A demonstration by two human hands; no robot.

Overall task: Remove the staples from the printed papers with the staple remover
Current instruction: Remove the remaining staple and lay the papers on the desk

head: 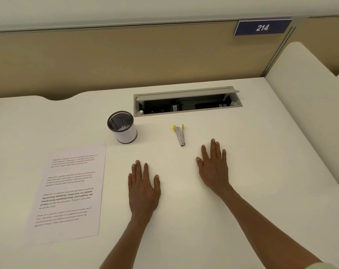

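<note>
Both hands, left hand (143, 188) and right hand (213, 167), lie flat, fingers spread, holding nothing. The right should lift the yellow-handled metal staple remover (180, 134) just ahead; the left should steady the white printed papers (69, 191).

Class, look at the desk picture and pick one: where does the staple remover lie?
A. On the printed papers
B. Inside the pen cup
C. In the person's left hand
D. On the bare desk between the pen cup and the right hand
D: the staple remover lies on the desk, right of the pen cup, beyond the flat right hand, which is not touching it.
</note>
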